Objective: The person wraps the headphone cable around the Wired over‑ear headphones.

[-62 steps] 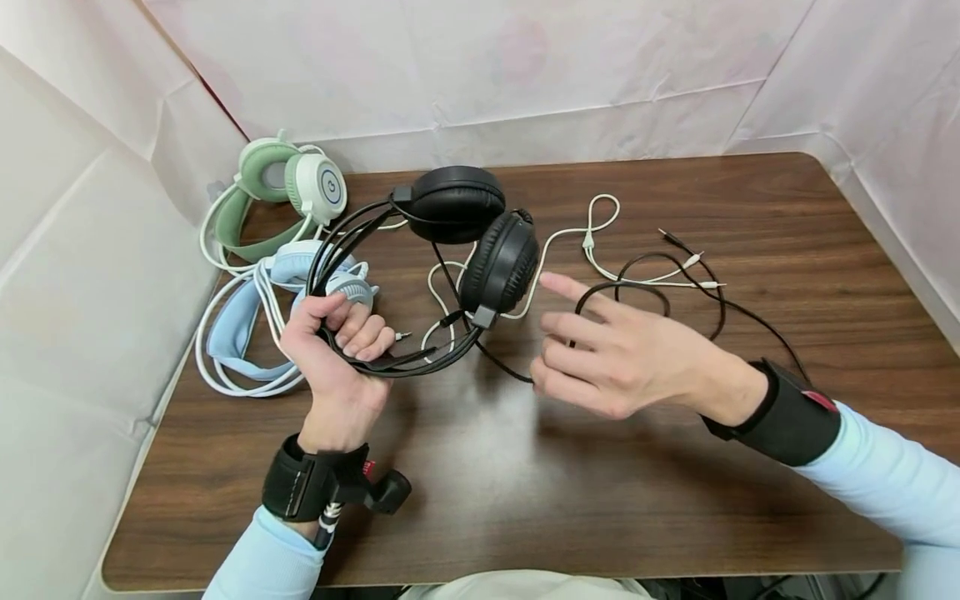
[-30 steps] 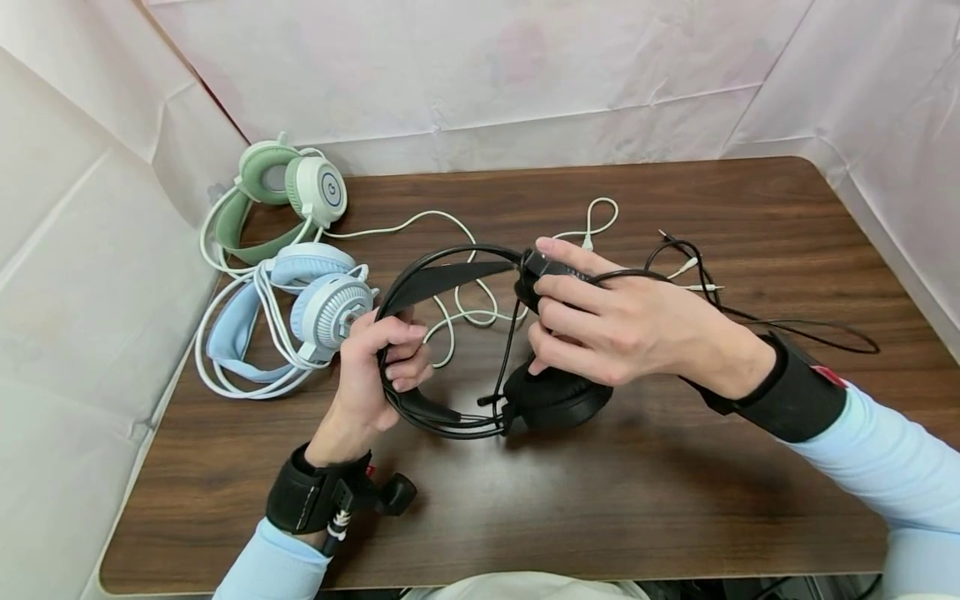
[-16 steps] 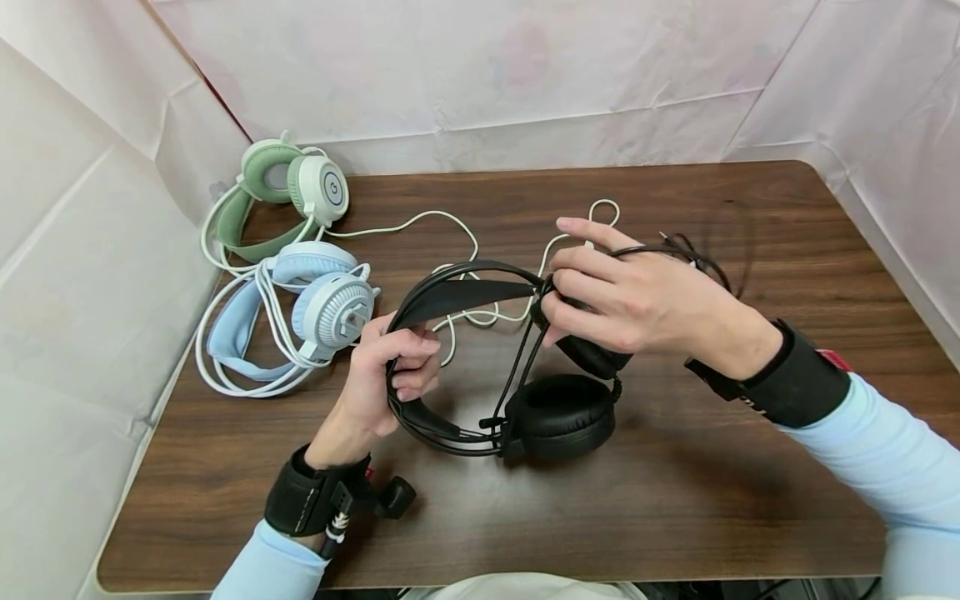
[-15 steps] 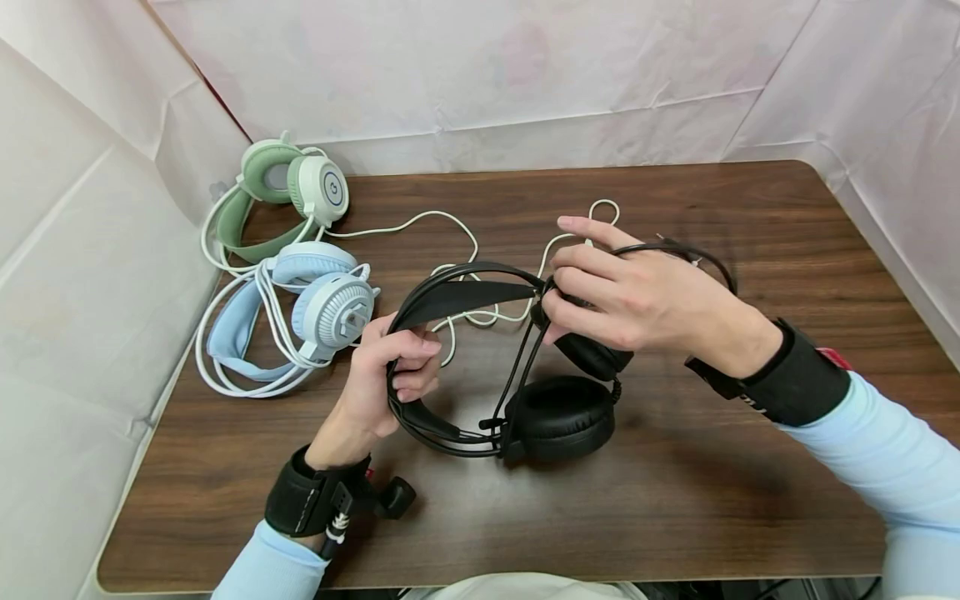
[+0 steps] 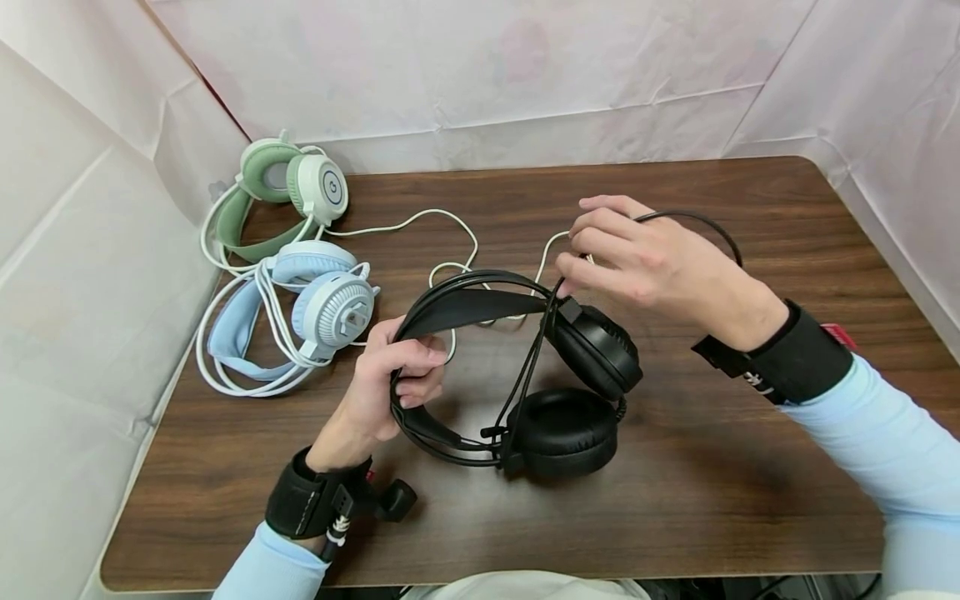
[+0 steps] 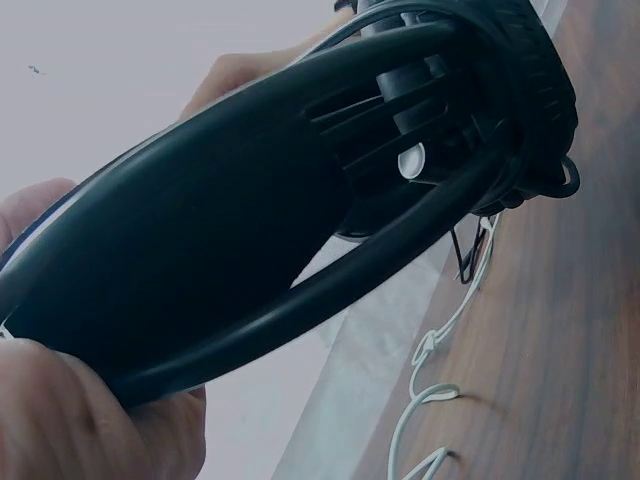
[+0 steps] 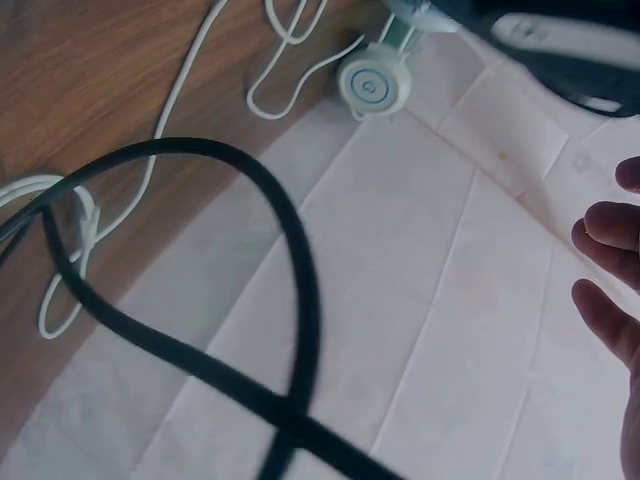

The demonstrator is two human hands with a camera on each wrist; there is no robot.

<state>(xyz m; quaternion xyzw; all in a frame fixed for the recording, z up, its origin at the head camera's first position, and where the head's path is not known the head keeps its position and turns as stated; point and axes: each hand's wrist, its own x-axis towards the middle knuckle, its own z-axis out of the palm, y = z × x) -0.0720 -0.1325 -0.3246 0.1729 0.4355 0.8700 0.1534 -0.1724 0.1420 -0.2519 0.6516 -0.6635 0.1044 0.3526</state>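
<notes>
Over the wooden desk point(image 5: 675, 521) here, the left hand point(image 5: 381, 383) grips the headband point(image 5: 472, 309) of black over-ear headphones point(image 5: 566, 429) while the right hand point(image 5: 648, 267) pinches their black cable point(image 5: 688, 214).

Head view: I lose white cord point(image 5: 455, 217) behind right hand point(image 5: 648, 262). Right wrist view: that hand, black cord point(image 7: 304, 290) cut off.

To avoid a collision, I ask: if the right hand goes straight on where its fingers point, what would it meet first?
Probably the white cable ahead of the right hand in the head view. It seems to lie lower, so the hand could pass above; depth is unclear.
</notes>
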